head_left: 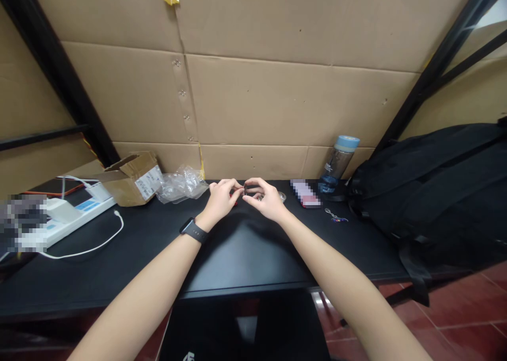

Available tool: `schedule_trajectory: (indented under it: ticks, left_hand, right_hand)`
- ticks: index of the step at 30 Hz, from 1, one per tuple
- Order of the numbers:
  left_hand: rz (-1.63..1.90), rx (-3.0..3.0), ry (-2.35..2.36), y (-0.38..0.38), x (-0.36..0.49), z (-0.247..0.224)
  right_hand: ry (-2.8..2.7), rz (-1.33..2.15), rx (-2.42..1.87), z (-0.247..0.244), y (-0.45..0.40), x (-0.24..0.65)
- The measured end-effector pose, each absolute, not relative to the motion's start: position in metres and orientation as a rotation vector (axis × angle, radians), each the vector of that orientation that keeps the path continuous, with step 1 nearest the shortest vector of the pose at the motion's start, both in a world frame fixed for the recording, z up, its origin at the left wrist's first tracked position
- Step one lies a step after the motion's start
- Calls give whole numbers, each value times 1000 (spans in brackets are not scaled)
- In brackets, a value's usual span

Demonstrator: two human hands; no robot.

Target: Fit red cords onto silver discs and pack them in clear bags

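Note:
My left hand (222,200), with a dark watch (194,230) on its wrist, is raised over the back of the black table (253,266). Its thumb and fingers pinch one side of a small dark item (244,190). From the other side my right hand (266,198) grips the same item between thumb and fingers. What the item is cannot be made out. Something red (233,201) shows partly behind my left hand. Beside my right hand, a clear round object (282,196) is partly hidden.
Left: power strip (75,221), white cable (99,249), open cardboard box (132,181) and clear plastic bags (182,184). Right: phone (306,193), small keychain (336,216), blue-lidded bottle (338,164) and black backpack (435,192). A cardboard wall (257,102) stands behind.

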State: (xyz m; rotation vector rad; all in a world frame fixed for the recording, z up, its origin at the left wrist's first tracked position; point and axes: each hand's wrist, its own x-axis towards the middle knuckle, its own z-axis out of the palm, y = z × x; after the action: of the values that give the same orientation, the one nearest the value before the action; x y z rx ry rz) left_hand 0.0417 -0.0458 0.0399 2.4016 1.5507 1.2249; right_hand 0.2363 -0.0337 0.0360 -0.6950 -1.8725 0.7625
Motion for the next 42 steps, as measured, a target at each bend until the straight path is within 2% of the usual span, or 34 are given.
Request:
schedule_trajectory:
  ticks: [11,42]
  left_hand:
    - [1431,2135,1347,-42,38,36]
    - [1477,2306,1572,-47,45,35]
  right_hand:
    - [-1837,727,-722,40,-34,239]
    - [-1692,1032,-650,37,-35,236]
